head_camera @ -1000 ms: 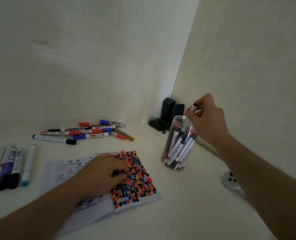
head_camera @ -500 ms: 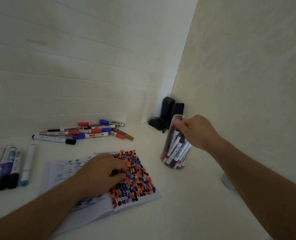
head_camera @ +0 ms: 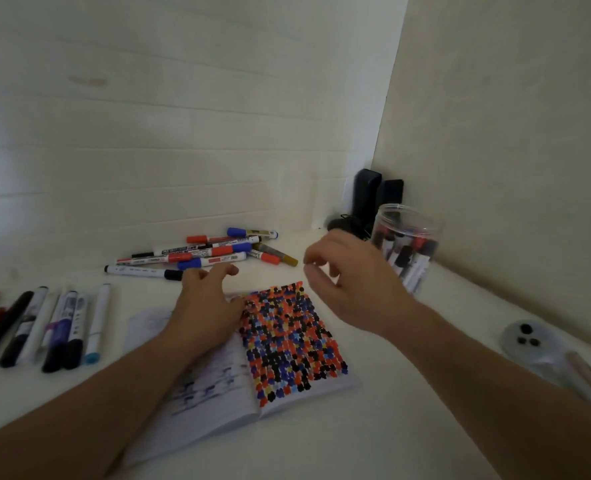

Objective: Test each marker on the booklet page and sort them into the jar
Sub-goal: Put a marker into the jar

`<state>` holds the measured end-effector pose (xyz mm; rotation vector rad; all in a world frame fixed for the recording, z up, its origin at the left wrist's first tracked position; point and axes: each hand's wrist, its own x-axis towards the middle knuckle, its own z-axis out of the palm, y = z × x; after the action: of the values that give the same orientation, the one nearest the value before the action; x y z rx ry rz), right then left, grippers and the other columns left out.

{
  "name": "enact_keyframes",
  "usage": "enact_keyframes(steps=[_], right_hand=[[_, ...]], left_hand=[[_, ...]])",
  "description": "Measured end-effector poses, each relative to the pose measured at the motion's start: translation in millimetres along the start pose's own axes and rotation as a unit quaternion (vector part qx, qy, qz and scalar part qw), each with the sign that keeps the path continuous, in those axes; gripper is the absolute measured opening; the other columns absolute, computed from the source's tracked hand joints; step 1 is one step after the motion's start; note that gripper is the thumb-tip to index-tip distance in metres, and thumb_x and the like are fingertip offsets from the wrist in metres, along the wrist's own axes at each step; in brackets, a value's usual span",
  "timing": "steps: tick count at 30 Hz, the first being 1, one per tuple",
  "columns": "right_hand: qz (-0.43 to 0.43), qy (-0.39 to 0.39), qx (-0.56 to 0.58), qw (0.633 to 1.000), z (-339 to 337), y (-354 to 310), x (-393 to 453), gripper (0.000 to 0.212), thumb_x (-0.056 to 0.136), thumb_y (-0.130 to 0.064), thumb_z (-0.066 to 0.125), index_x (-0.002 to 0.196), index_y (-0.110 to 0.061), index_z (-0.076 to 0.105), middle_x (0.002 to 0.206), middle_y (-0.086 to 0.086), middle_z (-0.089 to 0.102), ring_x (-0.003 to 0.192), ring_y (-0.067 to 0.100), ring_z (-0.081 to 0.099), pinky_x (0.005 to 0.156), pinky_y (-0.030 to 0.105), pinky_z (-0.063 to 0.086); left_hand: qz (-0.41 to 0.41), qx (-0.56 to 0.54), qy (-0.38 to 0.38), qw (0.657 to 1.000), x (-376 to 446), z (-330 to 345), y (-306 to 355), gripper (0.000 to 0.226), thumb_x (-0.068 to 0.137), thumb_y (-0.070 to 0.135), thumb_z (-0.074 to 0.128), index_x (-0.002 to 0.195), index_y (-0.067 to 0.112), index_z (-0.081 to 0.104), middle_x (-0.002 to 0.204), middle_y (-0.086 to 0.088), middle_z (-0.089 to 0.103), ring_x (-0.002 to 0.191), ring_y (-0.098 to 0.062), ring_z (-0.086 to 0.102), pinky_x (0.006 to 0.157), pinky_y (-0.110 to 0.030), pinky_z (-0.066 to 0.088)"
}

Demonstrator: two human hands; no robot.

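Sorted: several markers stand in the clear plastic jar [head_camera: 406, 244], right of the booklet.
Remaining: loose pile of capped markers [head_camera: 204, 254] behind the open dot-covered booklet [head_camera: 287, 341]; a row of thicker markers [head_camera: 44, 327] at left.
Left hand [head_camera: 207, 303]: rests on the booklet, fingers spread, holding nothing.
Right hand [head_camera: 349, 275]: above the page, fingers loosely curled, holding nothing.

light: dim, flat | shadows: soft | blur: slight motion smear | edges: wide-angle bending, darker corners

My left hand [head_camera: 208, 303] rested on the booklet [head_camera: 287, 344], my right hand [head_camera: 352, 282] hovered empty beside the jar [head_camera: 406, 244], marker pile [head_camera: 204, 256] behind.
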<state>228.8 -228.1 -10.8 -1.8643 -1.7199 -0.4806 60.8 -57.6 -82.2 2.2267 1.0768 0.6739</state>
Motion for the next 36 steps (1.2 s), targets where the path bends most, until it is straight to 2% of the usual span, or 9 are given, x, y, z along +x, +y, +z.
enact_keyframes(steps=[5,9,14,17,20,23,28,31,36], right_hand=[[0.12,-0.17,0.086,0.974,54.3,-0.8,-17.8,0.022,0.1,-0.037,0.059,0.122,-0.038,0.065,0.107,-0.014,0.066,0.093,0.003,0.059,0.09,0.033,0.055],[0.201,-0.155,0.18,0.95,66.8,8.6,-19.5,0.018,0.099,-0.036,0.063,0.115,-0.037,0.071,0.107,-0.017,0.069,0.097,0.0,0.061,0.093,0.028,0.053],[0.203,-0.138,0.22,0.944,65.2,17.2,-22.8,0.02,0.1,-0.04,0.062,0.113,-0.034,0.076,0.103,-0.02,0.072,0.095,-0.007,0.061,0.086,0.019,0.047],[0.23,-0.076,0.257,0.936,61.0,15.0,-20.5,0.032,0.102,-0.046,0.057,0.13,-0.035,0.067,0.114,-0.019,0.07,0.101,-0.005,0.062,0.093,0.023,0.05],[0.24,0.011,0.37,0.897,54.6,6.7,-16.3,0.035,0.102,-0.049,0.054,0.136,-0.043,0.057,0.12,-0.018,0.07,0.106,0.002,0.067,0.097,0.038,0.058],[0.202,0.056,0.421,0.883,48.1,-7.7,-15.6,0.017,0.106,-0.038,0.051,0.118,-0.037,0.064,0.111,-0.014,0.074,0.105,0.009,0.069,0.096,0.046,0.058],[0.131,0.076,0.38,0.912,33.9,-18.2,-20.5,0.022,0.111,-0.021,0.041,0.11,-0.028,0.062,0.081,0.002,0.067,0.077,0.018,0.065,0.075,0.043,0.059],[0.126,-0.049,0.241,0.961,24.4,-15.7,-21.9,0.018,0.11,-0.04,0.033,0.118,-0.037,0.049,0.065,-0.001,0.054,0.054,0.009,0.05,0.051,0.031,0.044],[0.072,-0.197,0.046,0.977,42.0,-17.5,-25.4,0.024,0.11,-0.046,0.034,0.101,-0.033,0.052,0.077,-0.008,0.057,0.071,0.01,0.055,0.063,0.035,0.048]], left_hand=[[-0.048,0.1,-0.066,0.992,20.1,-8.6,8.5,0.048,0.093,0.048,0.068,0.137,0.033,0.057,0.145,-0.007,0.036,0.111,-0.021,0.055,0.104,-0.035,0.043],[-0.01,0.197,-0.064,0.978,30.6,-7.1,14.7,0.021,0.098,0.044,0.063,0.107,0.027,0.071,0.096,0.009,0.055,0.094,-0.012,0.057,0.086,-0.035,0.052],[0.01,0.159,0.035,0.987,27.7,11.0,13.1,0.021,0.105,0.043,0.047,0.109,0.032,0.064,0.118,0.006,0.051,0.088,-0.01,0.053,0.077,-0.037,0.046],[0.054,-0.003,0.085,0.995,18.6,7.0,18.7,0.018,0.107,0.036,0.048,0.098,0.028,0.063,0.1,0.005,0.061,0.078,-0.009,0.054,0.064,-0.029,0.041],[0.114,-0.064,0.05,0.99,1.8,-1.5,34.1,0.019,0.107,0.033,0.05,0.095,0.027,0.064,0.086,0.006,0.059,0.068,-0.008,0.05,0.058,-0.022,0.035],[0.158,-0.042,-0.041,0.986,-17.4,-1.7,45.7,0.016,0.106,0.033,0.05,0.099,0.031,0.064,0.09,0.009,0.061,0.075,-0.005,0.054,0.064,-0.023,0.038],[0.192,-0.041,-0.094,0.976,-24.9,-4.9,40.9,0.022,0.106,0.037,0.046,0.116,0.034,0.065,0.108,0.017,0.062,0.1,0.001,0.057,0.086,-0.024,0.047],[0.127,-0.164,-0.09,0.974,-24.6,-8.4,27.1,0.023,0.108,0.038,0.043,0.112,0.038,0.066,0.098,0.012,0.071,0.087,-0.004,0.066,0.078,-0.026,0.052],[0.13,-0.198,-0.103,0.966,-30.0,-7.3,18.7,0.022,0.106,0.038,0.047,0.104,0.031,0.068,0.087,0.006,0.074,0.08,-0.005,0.067,0.075,-0.022,0.053]])
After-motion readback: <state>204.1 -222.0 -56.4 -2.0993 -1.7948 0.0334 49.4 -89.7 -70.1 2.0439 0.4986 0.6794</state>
